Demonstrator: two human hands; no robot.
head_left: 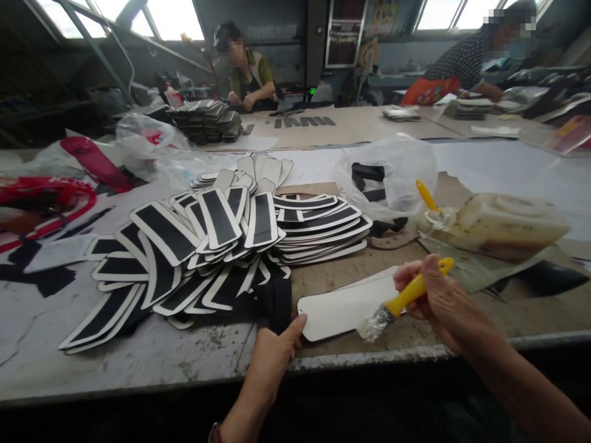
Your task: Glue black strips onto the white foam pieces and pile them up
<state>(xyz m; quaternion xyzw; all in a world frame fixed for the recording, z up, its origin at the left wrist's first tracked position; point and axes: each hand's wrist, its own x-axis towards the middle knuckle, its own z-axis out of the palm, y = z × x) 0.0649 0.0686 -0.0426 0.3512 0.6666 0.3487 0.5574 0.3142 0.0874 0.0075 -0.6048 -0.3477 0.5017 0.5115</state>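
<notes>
My right hand (436,301) is wrapped round the yellow handle of a brush (409,294), whose pale, coated bristles are at the lower edge of a white rounded panel (339,311). Another white panel shows partly beneath it. At the panel's left end, my left hand (279,347) holds a black strip (279,301) between thumb and fingers, the thumb tip beside the panel's corner. A large heap of white-edged panels with black strips (173,237) spreads to the left, and a neater stack (323,231) lies behind the white panel.
A yellowish plastic container (508,224) with a second yellow-handled brush (427,195) lies at the right. Behind is a clear bag (406,175) near black pieces. Red items (95,163) are at the left. Two people work across the table (295,132). The table's front edge is close.
</notes>
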